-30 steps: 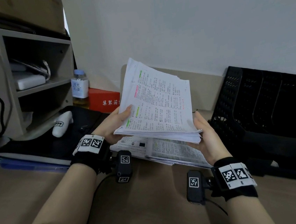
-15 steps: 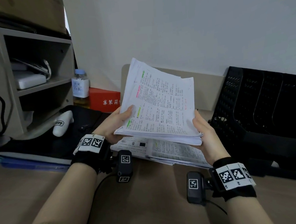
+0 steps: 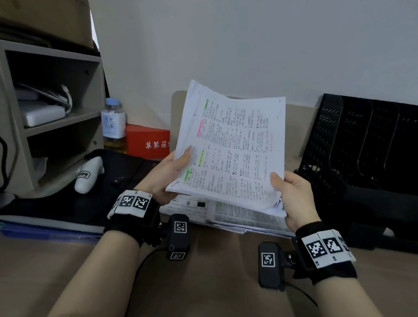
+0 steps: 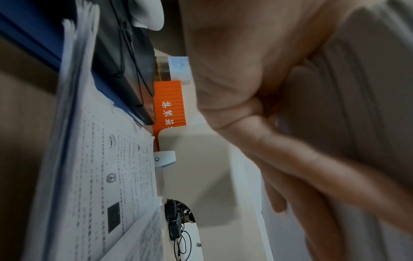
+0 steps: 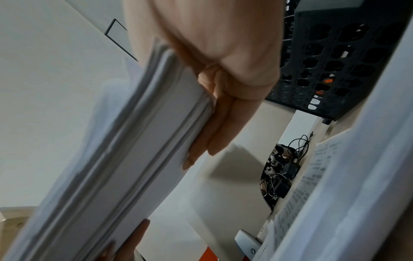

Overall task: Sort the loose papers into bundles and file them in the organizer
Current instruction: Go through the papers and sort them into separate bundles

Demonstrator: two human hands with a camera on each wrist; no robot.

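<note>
Both hands hold a thick bundle of printed papers (image 3: 233,153) above the desk, tilted up toward me, with green and pink highlights on its top sheet. My left hand (image 3: 170,172) grips its left edge, thumb on top. My right hand (image 3: 291,193) grips the near right corner, thumb on top and fingers underneath (image 5: 214,127). The bundle's edge (image 5: 134,141) fills the right wrist view. More loose papers (image 3: 234,215) lie on the desk below, also seen in the left wrist view (image 4: 107,176). A black mesh organizer (image 3: 381,140) with upright slots stands at the right.
A wooden shelf unit (image 3: 44,119) stands at the left. In front of it lie a black bag (image 3: 83,197), a white device (image 3: 88,173) and a blue folder (image 3: 43,232). A bottle (image 3: 114,124) and an orange box (image 3: 147,141) sit by the wall.
The bundle has tipped up more steeply toward me. My right thumb has come onto the top sheet at the near right corner. The left hand holds the same place.
</note>
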